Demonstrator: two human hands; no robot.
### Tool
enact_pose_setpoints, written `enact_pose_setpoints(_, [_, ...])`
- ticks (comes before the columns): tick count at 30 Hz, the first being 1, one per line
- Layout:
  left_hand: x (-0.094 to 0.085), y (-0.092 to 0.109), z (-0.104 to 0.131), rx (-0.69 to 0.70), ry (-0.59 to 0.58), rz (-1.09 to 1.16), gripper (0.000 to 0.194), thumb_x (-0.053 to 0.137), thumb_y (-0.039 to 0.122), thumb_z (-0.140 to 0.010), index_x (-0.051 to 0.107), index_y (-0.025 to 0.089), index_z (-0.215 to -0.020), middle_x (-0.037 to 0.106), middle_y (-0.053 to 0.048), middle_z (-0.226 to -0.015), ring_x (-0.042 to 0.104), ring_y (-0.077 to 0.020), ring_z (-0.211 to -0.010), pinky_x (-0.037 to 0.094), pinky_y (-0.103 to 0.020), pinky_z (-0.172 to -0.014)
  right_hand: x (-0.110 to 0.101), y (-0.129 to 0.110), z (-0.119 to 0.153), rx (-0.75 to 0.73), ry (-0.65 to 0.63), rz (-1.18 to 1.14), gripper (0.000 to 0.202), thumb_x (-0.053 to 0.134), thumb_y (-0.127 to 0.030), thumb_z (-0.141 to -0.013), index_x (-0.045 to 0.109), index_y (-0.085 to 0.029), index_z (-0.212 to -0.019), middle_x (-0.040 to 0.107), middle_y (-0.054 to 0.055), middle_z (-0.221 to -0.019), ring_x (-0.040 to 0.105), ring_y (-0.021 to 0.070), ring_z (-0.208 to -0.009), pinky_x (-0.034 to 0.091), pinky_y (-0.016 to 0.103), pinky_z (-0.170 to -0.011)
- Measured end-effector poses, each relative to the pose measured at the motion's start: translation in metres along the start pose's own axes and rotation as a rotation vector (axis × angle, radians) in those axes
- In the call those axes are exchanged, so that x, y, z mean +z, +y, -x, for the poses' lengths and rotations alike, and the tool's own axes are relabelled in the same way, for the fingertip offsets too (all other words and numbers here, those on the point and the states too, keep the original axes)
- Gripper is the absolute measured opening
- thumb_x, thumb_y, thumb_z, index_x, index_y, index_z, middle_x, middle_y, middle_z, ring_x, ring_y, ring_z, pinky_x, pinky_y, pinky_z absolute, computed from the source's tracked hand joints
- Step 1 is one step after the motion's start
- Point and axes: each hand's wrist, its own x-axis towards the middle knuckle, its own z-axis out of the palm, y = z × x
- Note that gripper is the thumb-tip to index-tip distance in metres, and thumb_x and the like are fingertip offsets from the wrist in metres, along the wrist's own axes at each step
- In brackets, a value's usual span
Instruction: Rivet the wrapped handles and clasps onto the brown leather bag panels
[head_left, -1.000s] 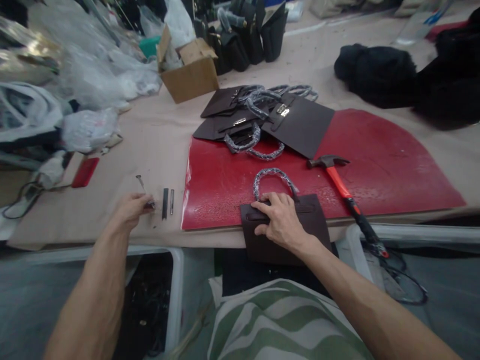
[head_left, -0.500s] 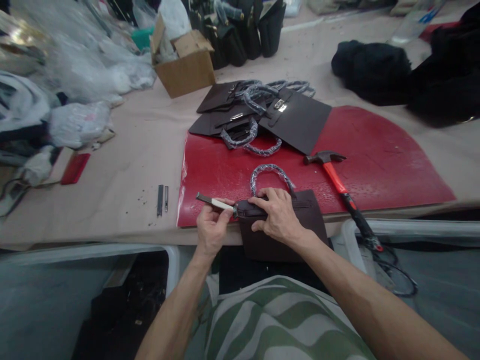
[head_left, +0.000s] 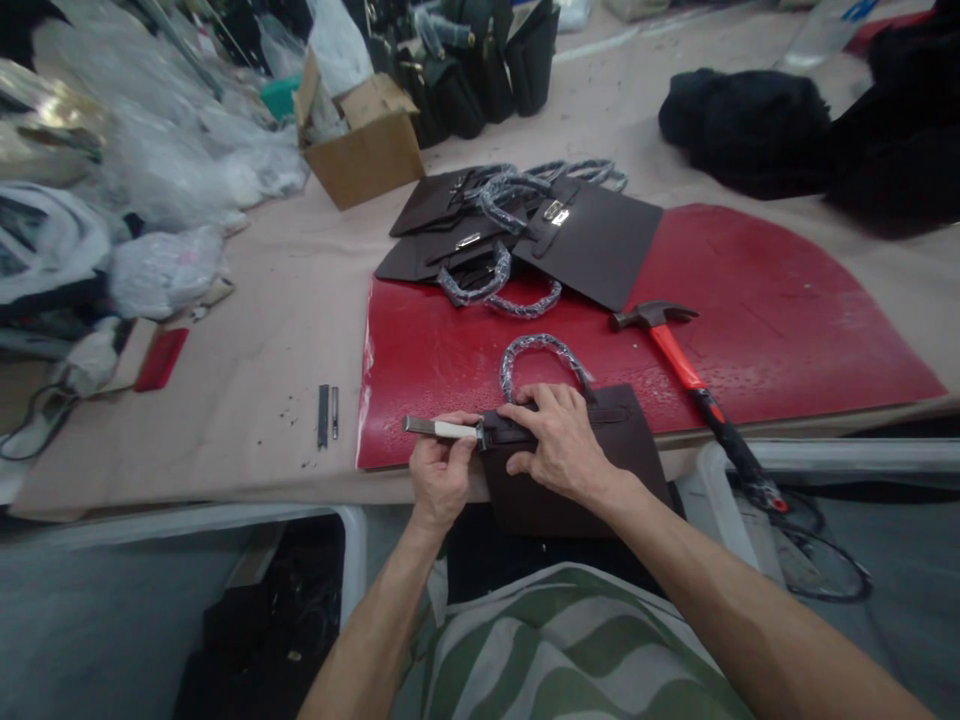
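A metal hand punch with a white-wrapped middle (head_left: 455,431) is pinched in my left hand (head_left: 441,487). It lies nearly level, its right end touching the left end of the strap on a dark brown handbag panel (head_left: 600,480). My right hand (head_left: 559,440) holds the panel near its top edge, fingers over the strap and thumb lower down. Above the fingers arches the panel's plastic-wrapped handle (head_left: 544,345). The panel overhangs the table's front edge. What lies right under my fingers is hidden.
A claw hammer (head_left: 679,365) rests on the red mat (head_left: 780,310). More handbag panels (head_left: 600,240) are piled behind. Two small dark metal pieces (head_left: 324,415) lie left of the mat. Farther back stand a cardboard box (head_left: 367,150) and black bags (head_left: 457,90). White-rimmed bins (head_left: 352,540) flank my lap.
The punch has swung from a slant to nearly level, and my left hand has shifted slightly right. My right hand stays on the panel. The whole view has shifted a little.
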Motion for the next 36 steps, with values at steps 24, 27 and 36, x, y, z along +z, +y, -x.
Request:
enact_pose_setpoints(24, [-0.004,-0.011,0.006,0.067,-0.073,-0.077,0.015,0.061,0.026,-0.095,0.055,0.022,-0.107,0.069,-0.01,-0.11,0.069,-0.0253,-0.104,0.055,-0.049,-0.095,-0.001,-0.003,-0.004,0.039,-0.069,-0.022,0.059,0.088,-0.034,-0.065,0.065,-0.026,-0.119,0.055,0.011,-0.124,0.046,0.0329,-0.113,0.033,0.052,-0.104])
enact_pose_setpoints(27, [-0.005,-0.01,0.004,0.093,-0.107,-0.078,0.015,0.061,0.024,-0.095,0.055,0.022,-0.108,0.069,-0.009,-0.111,0.069,-0.0251,-0.105,0.056,-0.049,-0.094,0.0,-0.002,-0.004,0.036,-0.064,-0.022,0.058,0.087,-0.035,-0.065,0.064,-0.026,-0.118,0.055,0.01,-0.124,0.046,0.0332,-0.113,0.031,0.053,-0.106])
enact_pose_setpoints(36, [-0.006,-0.006,-0.001,0.158,-0.15,-0.173,0.013,0.058,0.027,-0.097,0.054,0.021,-0.108,0.07,-0.009,-0.108,0.069,-0.0237,-0.104,0.056,-0.045,-0.093,0.0,-0.002,-0.005,0.039,-0.07,-0.022,0.056,0.085,-0.035,-0.067,0.064,-0.026,-0.118,0.055,0.01,-0.125,0.046,0.0331,-0.113,0.031,0.052,-0.104])
